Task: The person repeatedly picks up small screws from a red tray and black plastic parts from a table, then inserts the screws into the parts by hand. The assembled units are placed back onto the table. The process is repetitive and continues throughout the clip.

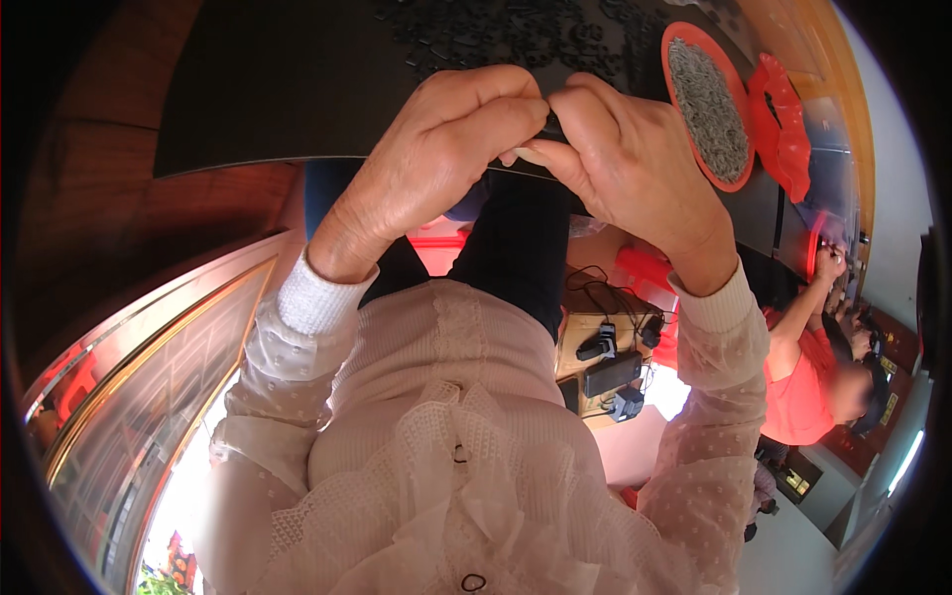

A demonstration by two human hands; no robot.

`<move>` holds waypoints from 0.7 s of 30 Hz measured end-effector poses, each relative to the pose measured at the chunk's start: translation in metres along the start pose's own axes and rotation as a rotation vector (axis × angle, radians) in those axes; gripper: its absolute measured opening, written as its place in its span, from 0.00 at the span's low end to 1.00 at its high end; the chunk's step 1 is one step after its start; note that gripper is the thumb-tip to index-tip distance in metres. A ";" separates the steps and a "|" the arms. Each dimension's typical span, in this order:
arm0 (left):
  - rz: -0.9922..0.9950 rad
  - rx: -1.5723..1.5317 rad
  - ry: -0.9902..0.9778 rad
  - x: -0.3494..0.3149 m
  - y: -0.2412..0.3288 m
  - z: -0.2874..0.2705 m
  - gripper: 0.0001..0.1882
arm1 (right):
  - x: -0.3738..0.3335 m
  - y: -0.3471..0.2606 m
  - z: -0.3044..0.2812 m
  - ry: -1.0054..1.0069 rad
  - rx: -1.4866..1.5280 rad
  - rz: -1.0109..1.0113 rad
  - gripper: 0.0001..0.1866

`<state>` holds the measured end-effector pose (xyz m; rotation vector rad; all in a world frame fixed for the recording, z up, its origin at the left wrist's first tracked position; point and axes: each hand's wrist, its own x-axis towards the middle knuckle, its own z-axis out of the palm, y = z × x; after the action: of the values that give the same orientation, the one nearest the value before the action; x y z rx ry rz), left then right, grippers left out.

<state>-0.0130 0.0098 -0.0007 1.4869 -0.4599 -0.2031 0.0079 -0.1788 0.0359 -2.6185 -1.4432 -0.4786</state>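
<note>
My left hand (451,139) and my right hand (630,149) meet over the near edge of the black table (268,99). Between their pinched fingertips is a small black part (552,126), mostly hidden by the fingers. Both hands are closed on it, thumbs and forefingers pressed together. Beyond them, many small black pieces (516,30) lie scattered across the tabletop. An orange-red bowl (734,182) full of thin grey metal pins (709,109) stands just right of my right hand.
A red wavy-rimmed dish (788,139) sits right of the bowl. Below the table at right, black chargers and cables (610,372) lie on a wooden surface. Farther right, a person in a red shirt (798,387) works. A glazed, gold-edged panel (159,397) stands at left.
</note>
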 end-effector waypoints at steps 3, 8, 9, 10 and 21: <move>-0.063 -0.083 0.035 -0.001 0.001 0.001 0.09 | 0.001 -0.002 0.000 0.007 0.006 0.011 0.21; -0.027 -0.090 0.043 -0.002 -0.001 0.000 0.10 | 0.003 -0.010 -0.003 0.001 0.019 0.047 0.22; -0.019 -0.070 0.034 -0.002 -0.001 -0.002 0.10 | 0.003 -0.010 -0.003 -0.001 0.019 0.053 0.22; -0.011 -0.050 0.026 -0.002 -0.001 -0.003 0.11 | 0.003 -0.009 -0.003 -0.002 0.018 0.059 0.22; -0.093 -0.261 0.067 -0.006 -0.004 0.006 0.10 | 0.004 -0.013 -0.005 -0.079 0.151 0.048 0.21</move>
<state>-0.0204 0.0060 -0.0060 1.2562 -0.2974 -0.2751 -0.0024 -0.1697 0.0413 -2.5720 -1.3762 -0.2533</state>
